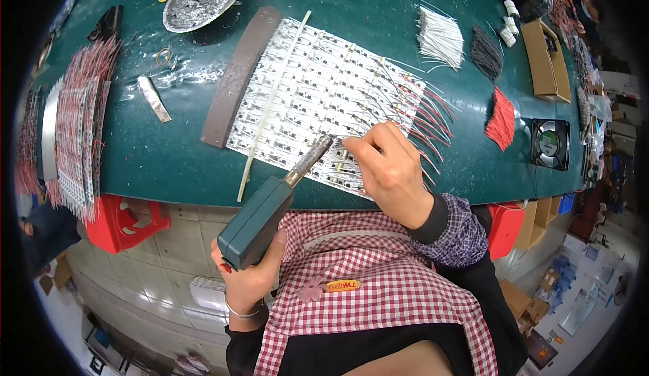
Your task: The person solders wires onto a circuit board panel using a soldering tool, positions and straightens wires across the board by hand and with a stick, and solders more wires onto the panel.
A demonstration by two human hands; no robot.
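Observation:
My left hand (250, 278) is wrapped round the handle of a dark green soldering gun (255, 222). Its metal tip points up and right and reaches the surface of a white circuit board panel (287, 82). Beside that tip, my right hand (392, 170) is closed in a pinch over the board; what its fingertips hold is too small to make out. Red, black and white wires (427, 115) are attached along the panel's right part and stick out past its edge. A pale thin strip (274, 105) lies across the left part of the panel.
A brown bar (240, 75) lies along the panel's left edge. Farther back stands a metal dish (203, 1) of solder scraps. Bundles of white wires (441, 38), black wires (487, 53) and red wires (500, 119) lie right, near a small fan (549, 144). Wired boards (78, 132) stack left.

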